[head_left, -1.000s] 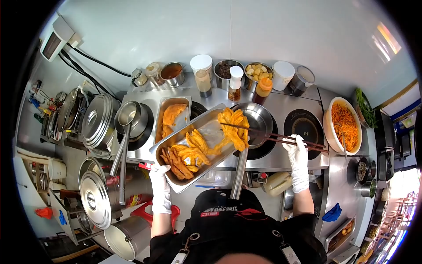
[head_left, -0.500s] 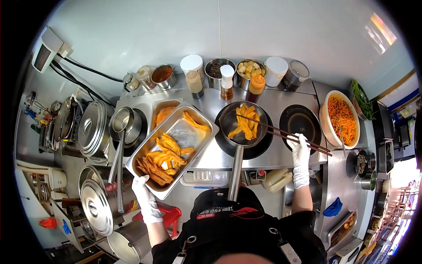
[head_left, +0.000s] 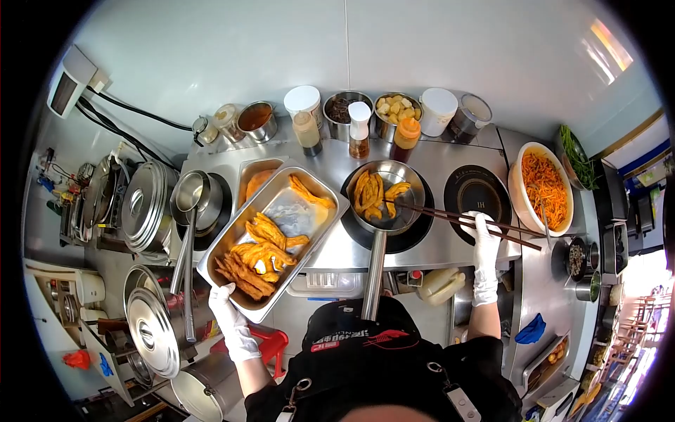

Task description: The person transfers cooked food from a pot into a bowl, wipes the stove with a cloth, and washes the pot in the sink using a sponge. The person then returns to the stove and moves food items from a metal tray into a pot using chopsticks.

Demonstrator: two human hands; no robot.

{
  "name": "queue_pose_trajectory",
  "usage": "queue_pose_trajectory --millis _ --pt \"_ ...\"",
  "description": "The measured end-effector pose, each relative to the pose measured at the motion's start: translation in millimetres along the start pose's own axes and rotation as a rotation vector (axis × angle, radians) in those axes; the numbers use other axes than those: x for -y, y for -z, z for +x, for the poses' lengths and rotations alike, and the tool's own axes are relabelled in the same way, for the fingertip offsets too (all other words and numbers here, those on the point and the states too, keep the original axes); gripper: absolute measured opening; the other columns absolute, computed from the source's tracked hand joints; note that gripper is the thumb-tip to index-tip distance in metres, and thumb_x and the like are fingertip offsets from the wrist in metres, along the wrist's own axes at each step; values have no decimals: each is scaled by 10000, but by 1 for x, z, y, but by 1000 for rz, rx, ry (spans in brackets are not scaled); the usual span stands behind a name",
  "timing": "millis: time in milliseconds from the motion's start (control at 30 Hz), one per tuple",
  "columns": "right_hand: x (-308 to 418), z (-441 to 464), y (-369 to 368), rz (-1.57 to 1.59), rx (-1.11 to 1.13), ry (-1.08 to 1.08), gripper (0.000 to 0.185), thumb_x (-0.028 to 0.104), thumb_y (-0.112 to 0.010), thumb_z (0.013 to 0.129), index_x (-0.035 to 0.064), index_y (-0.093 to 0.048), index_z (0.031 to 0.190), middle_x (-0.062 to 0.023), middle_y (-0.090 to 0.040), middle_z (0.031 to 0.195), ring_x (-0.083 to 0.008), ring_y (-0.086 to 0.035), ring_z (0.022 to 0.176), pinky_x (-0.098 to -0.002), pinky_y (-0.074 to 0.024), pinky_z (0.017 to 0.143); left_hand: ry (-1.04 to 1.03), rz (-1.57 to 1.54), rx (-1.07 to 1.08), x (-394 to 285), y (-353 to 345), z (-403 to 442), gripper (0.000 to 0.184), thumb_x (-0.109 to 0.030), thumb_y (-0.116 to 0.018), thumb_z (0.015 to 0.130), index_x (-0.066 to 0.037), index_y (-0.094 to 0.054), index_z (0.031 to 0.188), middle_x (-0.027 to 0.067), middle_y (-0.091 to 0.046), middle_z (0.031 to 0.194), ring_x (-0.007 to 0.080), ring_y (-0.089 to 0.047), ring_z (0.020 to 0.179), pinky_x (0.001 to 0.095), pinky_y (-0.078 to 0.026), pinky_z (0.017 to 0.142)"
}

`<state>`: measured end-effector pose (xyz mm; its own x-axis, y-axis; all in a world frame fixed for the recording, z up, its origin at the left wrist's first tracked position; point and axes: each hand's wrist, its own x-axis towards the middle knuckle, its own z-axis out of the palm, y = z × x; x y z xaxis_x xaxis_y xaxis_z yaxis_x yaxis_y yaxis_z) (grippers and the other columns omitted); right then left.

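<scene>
My left hand, in a white glove, grips the lower left corner of a steel tray, tilted across the counter. In the tray lie golden fried pieces and a darker brown batch; one more piece lies near its far end. My gloved right hand is closed around long dark chopsticks. Their tips reach into a small steel saucepan, among several yellow fried pieces. The saucepan sits on a round black burner, its handle pointing toward me.
Sauce bottles, tubs and steel pots line the wall. A bare induction burner and a bowl of shredded carrot are on the right. Left are a ladle and large lidded pots. A red stool stands below.
The fried pieces in the saucepan have shifted left and spread apart. My right hand has moved slightly right and down with the chopsticks. The left hand still holds the tray.
</scene>
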<state>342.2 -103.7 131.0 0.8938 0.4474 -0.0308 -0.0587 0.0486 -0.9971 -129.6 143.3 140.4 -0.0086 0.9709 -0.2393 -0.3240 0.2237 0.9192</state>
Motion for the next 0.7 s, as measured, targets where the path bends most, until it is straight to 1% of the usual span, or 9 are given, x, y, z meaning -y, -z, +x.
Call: queue_pose_trajectory --millis 100,133,300,400,500,567,600,633,700 --pt "1 -6 -3 3 -24 37 282 226 -545 974 -39 -640 993 -119 -669 945 -198 -664 874 -319 -580 785 -9 -2 -10 -2 -7 -2 290 -7 -609 704 53 -608 988 130 -661 977 209 -638 830 317 -515 825" --pt "-3 -6 -7 33 -29 37 246 165 -527 978 -56 -636 977 -127 -674 928 -204 -675 850 -312 -584 783 -10 -2 -14 -2 -8 -3 285 -8 -609 703 53 -610 982 131 -661 974 210 -638 827 319 -515 825" --pt "-31 -8 -16 33 20 52 218 149 -536 975 -38 -647 961 -108 -670 923 -181 -664 840 -313 -588 766 -8 -16 -13 -4 -12 -5 264 -11 -610 699 51 -615 956 131 -662 962 214 -640 829 318 -514 828" --pt "-13 -8 -11 -5 -8 41 244 166 -525 982 -46 -644 964 -114 -669 934 -184 -664 841 -314 -585 767 0 -27 -14 -5 -15 -8 260 -13 -611 696 51 -616 948 131 -662 959 214 -640 832 318 -514 829" --pt "21 -17 -15 71 -66 117 282 209 -516 987 -47 -631 962 -139 -666 946 -212 -665 853 -337 -576 800 -6 -9 -16 3 -2 -3 255 -9 -619 697 43 -620 947 117 -664 954 202 -638 830 309 -504 839" --pt "31 -21 -16 260 31 144 313 259 -519 984 -37 -610 1023 -148 -654 1012 -229 -656 907 -350 -568 811 -11 -10 -5 4 -1 -3 264 -3 -620 696 40 -623 956 108 -664 954 194 -636 825 307 -502 838" --pt "36 -21 -19 334 108 151 298 247 -513 986 -35 -600 1027 -162 -652 1014 -248 -656 916 -366 -564 818 -16 6 -11 3 -2 -5 282 0 -619 695 44 -625 974 106 -666 950 186 -635 824 304 -504 830" --pt "41 -21 -24 337 116 150 298 247 -513 986 -35 -600 1027 -162 -652 1014 -248 -656 916 -366 -564 818 -10 16 -10 0 -7 -8 296 4 -619 691 49 -628 983 104 -668 945 183 -635 815 299 -506 823" --pt "49 -22 -41 310 317 151 290 242 -516 984 -31 -607 1010 -168 -652 1009 -258 -657 918 -384 -558 822 -24 37 -20 0 -10 -10 293 12 -621 687 50 -631 977 101 -670 945 181 -636 806 295 -508 817"
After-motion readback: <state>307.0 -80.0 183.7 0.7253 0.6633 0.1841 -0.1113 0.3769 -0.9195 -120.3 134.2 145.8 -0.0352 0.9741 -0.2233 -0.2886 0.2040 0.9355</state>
